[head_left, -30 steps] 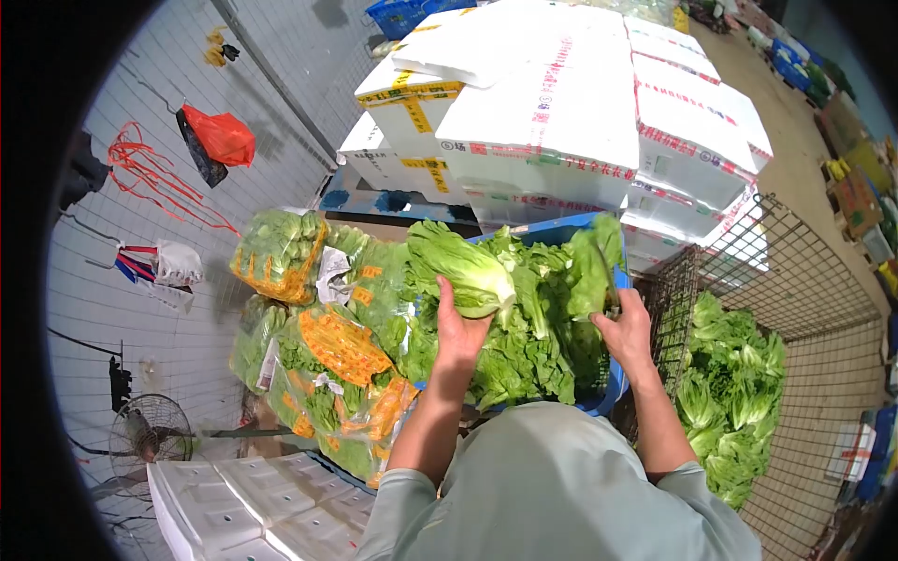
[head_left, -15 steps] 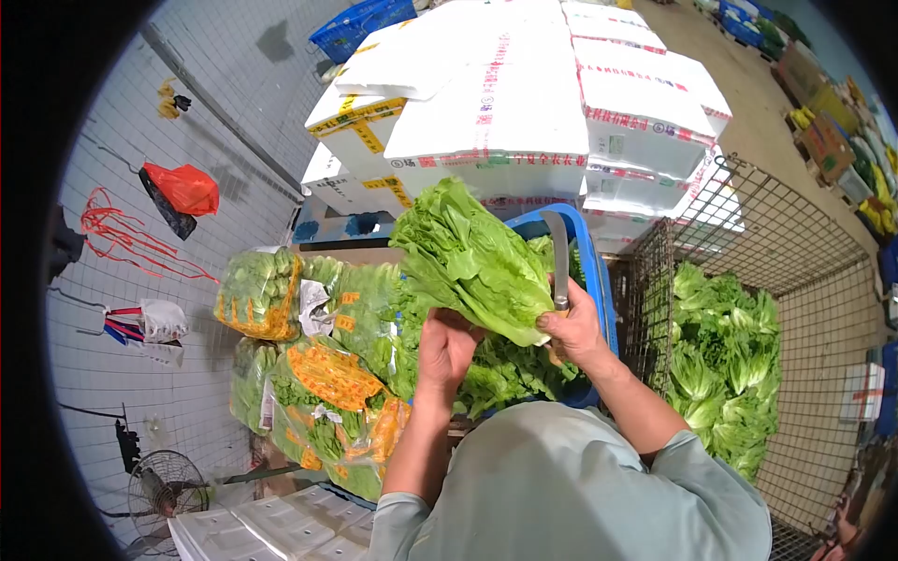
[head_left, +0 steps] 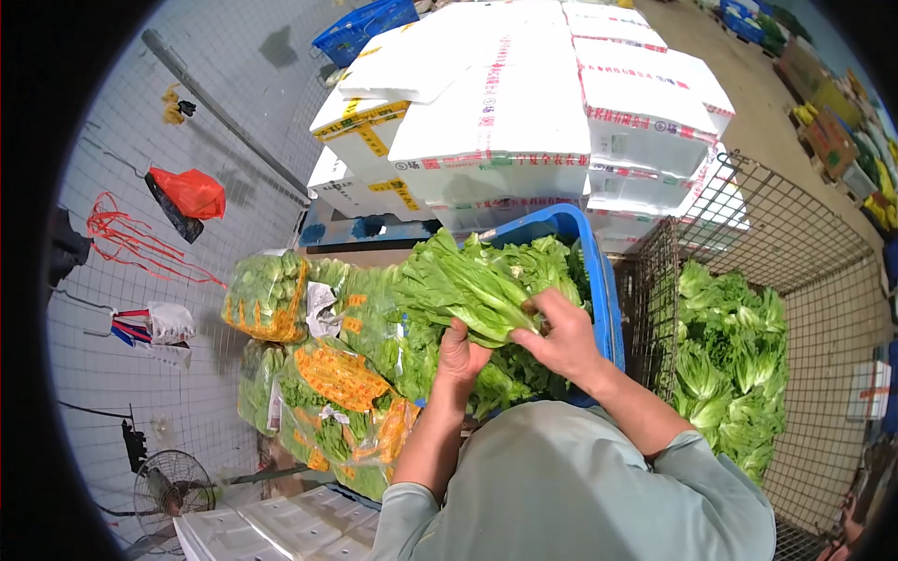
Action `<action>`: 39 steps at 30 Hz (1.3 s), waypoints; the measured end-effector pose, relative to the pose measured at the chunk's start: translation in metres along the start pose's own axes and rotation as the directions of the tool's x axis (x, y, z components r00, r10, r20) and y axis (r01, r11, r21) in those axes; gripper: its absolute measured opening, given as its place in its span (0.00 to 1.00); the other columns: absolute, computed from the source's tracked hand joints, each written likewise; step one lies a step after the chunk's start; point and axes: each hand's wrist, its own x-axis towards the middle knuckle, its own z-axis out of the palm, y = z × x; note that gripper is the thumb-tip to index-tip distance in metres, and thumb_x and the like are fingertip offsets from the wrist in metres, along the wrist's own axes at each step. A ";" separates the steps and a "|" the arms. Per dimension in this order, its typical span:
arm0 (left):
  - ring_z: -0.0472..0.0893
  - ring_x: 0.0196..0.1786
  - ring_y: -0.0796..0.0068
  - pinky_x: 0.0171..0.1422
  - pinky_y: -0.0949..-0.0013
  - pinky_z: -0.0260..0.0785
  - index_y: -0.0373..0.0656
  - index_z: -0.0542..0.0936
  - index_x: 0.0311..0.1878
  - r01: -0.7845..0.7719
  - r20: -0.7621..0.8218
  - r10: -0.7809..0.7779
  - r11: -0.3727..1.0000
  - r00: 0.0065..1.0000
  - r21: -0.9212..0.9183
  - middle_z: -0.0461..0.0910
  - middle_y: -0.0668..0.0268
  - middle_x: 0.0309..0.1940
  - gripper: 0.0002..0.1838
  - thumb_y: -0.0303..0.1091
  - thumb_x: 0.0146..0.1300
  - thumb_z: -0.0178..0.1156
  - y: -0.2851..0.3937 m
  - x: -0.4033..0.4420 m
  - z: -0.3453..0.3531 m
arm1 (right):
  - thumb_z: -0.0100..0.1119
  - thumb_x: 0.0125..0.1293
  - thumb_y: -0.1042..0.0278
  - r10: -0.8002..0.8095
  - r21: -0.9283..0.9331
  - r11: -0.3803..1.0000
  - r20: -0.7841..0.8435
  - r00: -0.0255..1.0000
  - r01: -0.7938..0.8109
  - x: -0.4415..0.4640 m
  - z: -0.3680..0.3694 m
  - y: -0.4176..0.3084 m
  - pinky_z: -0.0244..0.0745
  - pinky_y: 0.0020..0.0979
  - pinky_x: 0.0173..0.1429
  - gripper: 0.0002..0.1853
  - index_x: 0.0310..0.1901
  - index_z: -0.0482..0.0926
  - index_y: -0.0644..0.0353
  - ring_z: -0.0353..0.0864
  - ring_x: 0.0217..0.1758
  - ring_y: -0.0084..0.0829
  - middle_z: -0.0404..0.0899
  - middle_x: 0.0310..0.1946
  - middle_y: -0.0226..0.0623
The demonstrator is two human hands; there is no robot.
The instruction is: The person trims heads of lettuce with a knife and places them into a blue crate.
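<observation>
A leafy green head of lettuce (head_left: 456,288) lies tilted over the blue crate (head_left: 608,309), its stem end towards me. My left hand (head_left: 460,357) holds it from below; the thumb shows and the other fingers are mostly hidden. At the stem end, my right hand (head_left: 567,341) is closed, thumb and fingers pinching the base leaves. No knife shows now; whether my right hand still has it underneath is hidden. More lettuce (head_left: 543,266) fills the crate under and behind my hands.
To the right stands a wire cage (head_left: 800,252) with several lettuce heads (head_left: 730,365). White foam boxes (head_left: 496,103) are stacked ahead. Bagged greens (head_left: 267,294) lie left, near a fan (head_left: 168,486) and white foam boxes (head_left: 281,528) at the lower left.
The lettuce has been lowered and turned flatter over the crate. My right hand has shifted slightly left onto its base. The knife, upright in my right hand before, is out of sight.
</observation>
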 end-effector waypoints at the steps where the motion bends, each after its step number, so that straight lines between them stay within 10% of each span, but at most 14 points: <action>1: 0.69 0.66 0.61 0.74 0.54 0.56 0.43 0.66 0.66 -0.002 0.000 0.002 1.000 1.000 -0.001 0.70 0.61 0.64 0.45 0.51 0.47 0.74 -0.001 0.001 -0.004 | 0.68 0.51 0.70 -0.079 -0.090 0.993 0.013 0.997 0.080 0.001 0.004 0.001 0.71 0.37 0.30 0.13 0.36 0.76 0.63 0.76 0.26 0.40 0.72 0.28 0.41; 9: 0.70 0.65 0.59 0.72 0.52 0.59 0.43 0.67 0.65 -0.057 0.009 0.062 0.957 0.998 -0.285 0.72 0.62 0.62 0.30 0.47 0.63 0.58 -0.017 0.001 -0.009 | 0.63 0.48 0.79 -0.282 -0.063 0.959 -0.138 0.950 0.275 0.004 0.020 0.008 0.67 0.34 0.25 0.07 0.28 0.73 0.64 0.73 0.22 0.38 0.70 0.22 0.40; 12: 0.71 0.64 0.60 0.70 0.51 0.61 0.45 0.69 0.64 -0.093 -0.060 0.080 0.961 0.995 -0.259 0.72 0.62 0.62 0.31 0.53 0.62 0.54 -0.020 0.000 -0.003 | 0.62 0.56 0.76 -0.033 0.135 0.989 -0.209 0.977 0.063 0.006 0.020 0.001 0.67 0.28 0.25 0.05 0.33 0.75 0.66 0.75 0.23 0.23 0.74 0.23 0.33; 14: 0.71 0.64 0.53 0.71 0.49 0.60 0.43 0.65 0.67 -0.105 -0.172 0.063 0.964 0.983 -0.244 0.71 0.55 0.62 0.37 0.54 0.59 0.57 -0.010 0.002 0.000 | 0.60 0.60 0.72 0.457 0.619 0.721 -0.085 0.886 -0.312 0.000 0.014 0.000 0.68 0.28 0.23 0.06 0.33 0.75 0.65 0.74 0.19 0.24 0.74 0.21 0.32; 16: 0.68 0.65 0.45 0.72 0.46 0.58 0.42 0.61 0.69 -0.174 -0.208 0.125 0.956 0.970 -0.235 0.68 0.47 0.63 0.41 0.54 0.56 0.60 0.002 0.003 0.004 | 0.58 0.63 0.71 0.577 0.704 0.611 -0.082 0.813 -0.363 0.013 -0.002 -0.007 0.68 0.22 0.20 0.06 0.36 0.76 0.64 0.72 0.17 0.19 0.76 0.21 0.29; 20: 0.64 0.68 0.43 0.74 0.43 0.53 0.41 0.59 0.70 -0.214 -0.073 0.203 0.955 0.977 -0.207 0.65 0.47 0.65 0.45 0.52 0.52 0.64 0.025 -0.007 0.002 | 0.65 0.58 0.68 0.365 0.215 0.918 -0.120 0.923 -0.334 0.008 -0.007 0.065 0.72 0.32 0.30 0.14 0.41 0.77 0.67 0.77 0.25 0.29 0.79 0.26 0.37; 21: 0.63 0.68 0.42 0.74 0.44 0.52 0.41 0.59 0.70 -0.212 -0.045 0.208 0.956 0.977 -0.201 0.64 0.47 0.66 0.46 0.51 0.51 0.65 0.027 -0.009 0.001 | 0.66 0.54 0.68 0.147 -0.285 0.942 -0.124 0.981 -0.177 0.005 -0.014 0.064 0.74 0.35 0.37 0.17 0.43 0.77 0.69 0.78 0.31 0.34 0.80 0.29 0.42; 24: 0.61 0.70 0.43 0.75 0.45 0.50 0.42 0.58 0.71 -0.189 0.028 0.198 0.963 0.980 -0.194 0.62 0.48 0.68 0.47 0.48 0.49 0.67 0.029 -0.006 -0.002 | 0.67 0.53 0.67 0.496 0.077 0.864 0.024 0.868 -0.497 -0.003 -0.002 0.045 0.74 0.32 0.38 0.18 0.43 0.77 0.68 0.78 0.31 0.30 0.80 0.29 0.41; 27: 0.59 0.71 0.46 0.76 0.46 0.48 0.42 0.56 0.72 -0.231 0.018 0.233 0.971 0.972 -0.063 0.60 0.49 0.69 0.47 0.44 0.50 0.66 0.023 -0.006 0.003 | 0.67 0.52 0.67 0.370 0.291 0.873 0.129 0.920 -0.391 -0.009 0.019 0.018 0.74 0.27 0.36 0.16 0.41 0.78 0.66 0.78 0.33 0.23 0.79 0.30 0.35; 31: 0.61 0.71 0.50 0.77 0.48 0.48 0.39 0.56 0.71 -0.226 0.021 0.225 0.974 0.974 0.020 0.61 0.51 0.69 0.47 0.40 0.49 0.66 0.017 -0.008 0.003 | 0.62 0.51 0.72 0.193 0.095 0.975 0.063 0.979 -0.199 0.000 0.026 0.003 0.71 0.40 0.32 0.10 0.31 0.72 0.66 0.75 0.27 0.45 0.73 0.25 0.46; 39: 0.66 0.68 0.56 0.75 0.52 0.54 0.37 0.59 0.69 -0.185 -0.073 0.204 0.961 0.976 0.206 0.66 0.56 0.65 0.40 0.30 0.51 0.63 0.013 -0.023 -0.013 | 0.61 0.52 0.72 0.220 0.110 0.966 0.136 0.966 -0.236 -0.009 0.031 0.020 0.68 0.31 0.27 0.09 0.31 0.73 0.67 0.71 0.22 0.29 0.71 0.19 0.41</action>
